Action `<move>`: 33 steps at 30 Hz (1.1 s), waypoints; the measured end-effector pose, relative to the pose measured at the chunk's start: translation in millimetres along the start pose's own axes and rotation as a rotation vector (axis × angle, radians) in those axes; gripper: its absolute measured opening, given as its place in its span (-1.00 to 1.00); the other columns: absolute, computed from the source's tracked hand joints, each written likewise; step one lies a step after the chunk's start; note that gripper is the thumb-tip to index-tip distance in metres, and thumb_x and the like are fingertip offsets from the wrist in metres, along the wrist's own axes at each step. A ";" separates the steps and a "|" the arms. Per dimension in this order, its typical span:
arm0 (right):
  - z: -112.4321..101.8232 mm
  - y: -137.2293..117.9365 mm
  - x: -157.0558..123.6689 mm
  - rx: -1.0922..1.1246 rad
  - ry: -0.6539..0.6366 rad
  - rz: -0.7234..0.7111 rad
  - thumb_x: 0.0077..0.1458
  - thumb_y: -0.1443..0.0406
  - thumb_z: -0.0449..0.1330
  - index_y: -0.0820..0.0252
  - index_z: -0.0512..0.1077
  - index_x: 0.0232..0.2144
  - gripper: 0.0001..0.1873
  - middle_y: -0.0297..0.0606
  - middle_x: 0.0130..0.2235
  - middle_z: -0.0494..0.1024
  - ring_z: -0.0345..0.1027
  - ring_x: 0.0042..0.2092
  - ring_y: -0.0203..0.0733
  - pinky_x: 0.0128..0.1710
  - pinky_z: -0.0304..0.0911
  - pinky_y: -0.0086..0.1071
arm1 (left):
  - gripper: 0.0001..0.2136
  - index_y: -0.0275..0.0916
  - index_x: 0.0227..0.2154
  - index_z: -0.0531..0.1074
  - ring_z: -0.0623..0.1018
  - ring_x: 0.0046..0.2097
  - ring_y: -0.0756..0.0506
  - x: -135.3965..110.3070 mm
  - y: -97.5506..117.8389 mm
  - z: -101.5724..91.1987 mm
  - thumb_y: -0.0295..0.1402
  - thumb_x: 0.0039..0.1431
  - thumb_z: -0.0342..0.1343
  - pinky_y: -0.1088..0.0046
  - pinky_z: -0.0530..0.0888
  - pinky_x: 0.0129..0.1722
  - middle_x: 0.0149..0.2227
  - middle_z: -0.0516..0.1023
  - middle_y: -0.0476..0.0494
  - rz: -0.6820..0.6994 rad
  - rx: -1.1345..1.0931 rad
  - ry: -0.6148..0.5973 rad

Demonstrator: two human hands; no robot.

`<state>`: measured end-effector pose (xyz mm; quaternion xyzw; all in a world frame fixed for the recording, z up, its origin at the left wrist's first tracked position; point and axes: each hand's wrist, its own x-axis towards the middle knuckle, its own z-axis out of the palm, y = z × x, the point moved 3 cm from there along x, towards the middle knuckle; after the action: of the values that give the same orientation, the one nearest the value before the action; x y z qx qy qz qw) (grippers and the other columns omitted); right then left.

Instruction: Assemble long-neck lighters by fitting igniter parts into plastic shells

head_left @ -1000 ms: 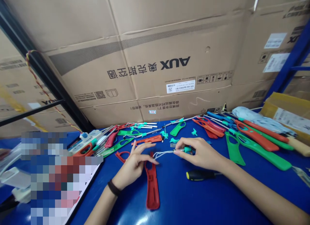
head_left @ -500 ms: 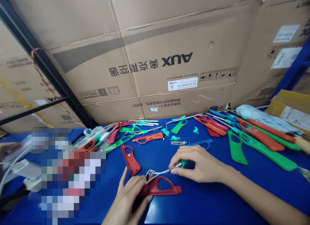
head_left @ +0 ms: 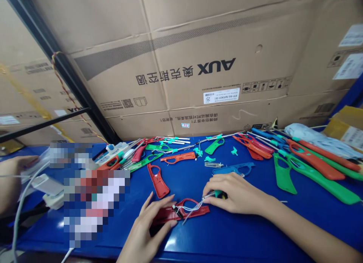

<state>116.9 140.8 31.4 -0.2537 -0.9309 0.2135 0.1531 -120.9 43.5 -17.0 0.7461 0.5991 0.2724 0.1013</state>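
Note:
A red plastic handle shell [head_left: 195, 210] lies flat on the blue table [head_left: 244, 232] near its front edge. My left hand [head_left: 150, 225] presses on the shell's left end, fingers closed over it. My right hand [head_left: 236, 197] pinches a small green-tipped part [head_left: 217, 194] with thin white wires [head_left: 193, 209] that run into the shell. A second red shell half [head_left: 157, 180] lies just behind my left hand.
Many red, green and blue handle shells [head_left: 309, 168] and metal rods are scattered along the back. Large cardboard boxes [head_left: 184, 66] wall off the rear. A blurred patch covers the left; another person's hand [head_left: 11, 180] and a white cable [head_left: 25, 202] show at far left.
The red shell went from upright under my left hand to lying sideways near the front edge. Both hands moved toward me, and the wires now sit in the shell. The screwdriver is gone from view.

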 end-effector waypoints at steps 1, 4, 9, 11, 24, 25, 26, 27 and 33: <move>-0.7 0.0 0.2 0.000 0.011 0.000 0.19 0.16 0.11 0.04 0.48 -0.29 -0.82 -0.42 -0.28 0.57 0.40 -0.25 -0.27 -0.30 0.15 -0.43 | -0.56 0.01 0.11 0.24 0.41 0.12 -0.20 0.5 -0.4 -0.5 -0.22 0.16 0.11 -0.07 0.11 0.20 0.02 0.51 -0.08 0.008 0.000 -0.017; -2.1 -0.5 1.0 -0.012 0.045 -0.013 0.19 0.17 0.11 0.05 0.48 -0.28 -0.83 -0.41 -0.27 0.57 0.39 -0.25 -0.27 -0.29 0.16 -0.43 | -0.55 0.02 0.15 0.19 0.41 0.13 -0.17 1.5 0.0 -3.1 -0.24 0.19 0.08 -0.06 0.07 0.21 0.06 0.47 -0.08 0.028 -0.014 -0.055; 0.6 1.4 1.3 -0.046 0.067 -0.017 0.20 0.18 0.09 0.03 0.48 -0.27 -0.82 -0.40 -0.27 0.57 0.40 -0.25 -0.26 -0.29 0.19 -0.41 | -0.58 0.06 0.11 0.24 0.41 0.13 -0.16 1.3 3.6 -7.1 -0.26 0.19 0.08 -0.05 0.11 0.20 0.07 0.46 -0.03 0.037 -0.038 -0.073; 2.6 2.2 1.3 -0.057 0.059 -0.017 0.21 0.18 0.09 0.03 0.49 -0.27 -0.82 -0.38 -0.28 0.57 0.41 -0.25 -0.25 -0.29 0.19 -0.42 | -0.61 0.06 0.09 0.28 0.41 0.12 -0.16 1.6 4.6 -7.4 -0.26 0.19 0.08 -0.05 0.11 0.21 0.06 0.47 -0.02 0.035 -0.048 -0.074; 1.7 2.6 3.8 -0.122 0.157 -0.065 0.21 0.20 0.09 0.06 0.46 -0.25 -0.84 -0.36 -0.26 0.55 0.40 -0.21 -0.25 -0.04 0.19 -0.28 | -0.70 -0.01 -0.02 0.41 0.48 0.04 -0.16 4.7 6.2 -5.2 -0.26 0.17 0.11 -0.04 0.16 0.20 -0.04 0.53 -0.06 0.025 -0.072 -0.055; 2.0 3.5 4.1 -0.133 0.175 -0.067 0.21 0.20 0.09 0.06 0.46 -0.25 -0.84 -0.36 -0.26 0.55 0.40 -0.20 -0.24 0.00 0.17 -0.25 | -0.71 -0.02 -0.03 0.42 0.49 0.04 -0.16 4.9 7.3 -5.4 -0.26 0.16 0.11 -0.02 0.19 0.19 -0.05 0.54 -0.08 0.029 -0.071 -0.047; 2.4 4.1 4.6 -0.143 0.193 -0.070 0.22 0.20 0.09 0.06 0.47 -0.26 -0.83 -0.36 -0.25 0.56 0.40 -0.19 -0.24 0.03 0.15 -0.23 | -0.71 -0.03 -0.04 0.43 0.49 0.03 -0.17 5.1 8.4 -5.7 -0.27 0.16 0.12 -0.01 0.21 0.19 -0.05 0.54 -0.09 0.031 -0.072 -0.042; 2.8 4.3 5.1 -0.151 0.207 -0.072 0.22 0.20 0.08 0.06 0.47 -0.26 -0.83 -0.35 -0.25 0.56 0.41 -0.19 -0.23 0.06 0.14 -0.21 | -0.72 -0.04 -0.05 0.44 0.50 0.02 -0.17 5.3 9.6 -6.0 -0.28 0.16 0.12 0.00 0.23 0.18 -0.07 0.55 -0.09 0.033 -0.077 -0.042; 5.9 0.7 6.8 -0.202 0.248 -0.083 0.23 0.19 0.06 0.07 0.48 -0.24 -0.79 -0.31 -0.27 0.57 0.42 -0.21 -0.21 0.01 0.21 -0.23 | -0.74 -0.04 -0.08 0.47 0.54 -0.02 -0.15 4.8 10.9 -6.6 -0.25 0.15 0.14 0.07 0.28 0.17 -0.10 0.58 -0.06 0.051 -0.109 -0.047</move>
<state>109.3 143.0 27.2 -0.2534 -0.9313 0.0795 0.2491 -114.6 44.1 -4.9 0.7606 0.5618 0.2894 0.1488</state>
